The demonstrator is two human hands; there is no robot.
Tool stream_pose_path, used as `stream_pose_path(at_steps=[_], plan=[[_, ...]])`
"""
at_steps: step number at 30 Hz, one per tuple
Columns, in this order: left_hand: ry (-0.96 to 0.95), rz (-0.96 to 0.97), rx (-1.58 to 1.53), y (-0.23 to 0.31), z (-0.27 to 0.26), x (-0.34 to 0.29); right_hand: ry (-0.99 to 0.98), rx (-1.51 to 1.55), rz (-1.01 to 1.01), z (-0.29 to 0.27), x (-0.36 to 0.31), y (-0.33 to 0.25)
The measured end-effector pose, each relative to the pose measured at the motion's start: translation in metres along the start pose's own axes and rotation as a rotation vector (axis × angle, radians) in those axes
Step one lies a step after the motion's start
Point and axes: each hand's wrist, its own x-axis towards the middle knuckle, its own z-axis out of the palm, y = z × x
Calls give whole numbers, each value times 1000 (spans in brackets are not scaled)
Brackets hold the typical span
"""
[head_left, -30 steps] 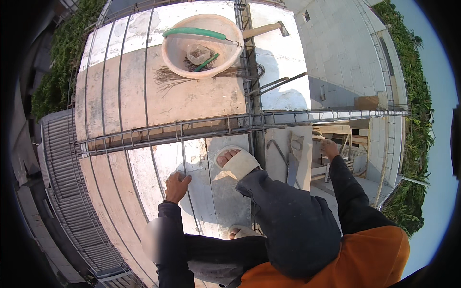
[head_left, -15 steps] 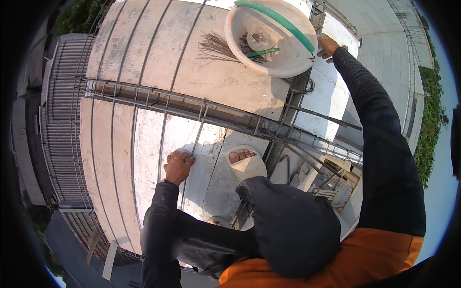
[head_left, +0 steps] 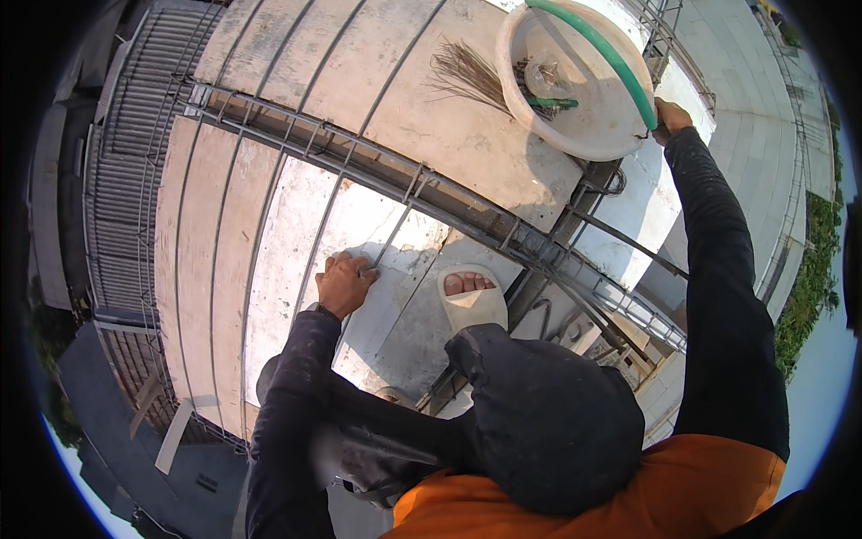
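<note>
A round, pale, dirt-stained basin (head_left: 575, 144) stands on the boards at the upper right. A green hose (head_left: 603, 40) arches over it as a handle. My right hand (head_left: 672, 120) is closed on the basin's right edge, by the hose's lower end; its fingertips are partly hidden. Inside the basin lie a clear plastic bag (head_left: 548, 81), a green-handled tool (head_left: 552, 103) and thin wires (head_left: 469, 76) that stick out over the left rim. Lower left, my left hand (head_left: 345, 284) rests on the white panel, fingers curled at a thin steel bar (head_left: 391, 238).
A rebar cage (head_left: 359, 162) runs diagonally across the boards, meeting another near the basin. My sandalled foot (head_left: 474, 301) stands on the panel beside an opening (head_left: 557, 328) with loose bars. Corrugated roofing (head_left: 144, 153) lies lower down at left. My dark-clad knee (head_left: 548, 413) is in front.
My right hand has closed on the basin's edge from a looser, more extended pose. My left hand stays at the bar. The view has shifted and turned, moving the basin rightward in the picture.
</note>
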Motion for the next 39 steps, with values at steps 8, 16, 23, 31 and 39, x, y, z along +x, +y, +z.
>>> stream_pose_path(at_steps=[8, 16, 23, 31, 39], plan=[[12, 48, 22, -5, 3, 1, 165, 1044, -252, -169, -191, 68], [-35, 29, 32, -2, 3, 4, -7, 920, -609, -104, -436, 74], [-15, 48, 36, -6, 7, 3, 107, 59, -766, -73, -475, 1], [6, 27, 43, -4, 4, 2, -362, -777, -757, -10, -432, -91], [38, 157, 13, -7, 4, 5, -503, -844, -722, 32, -365, -57]])
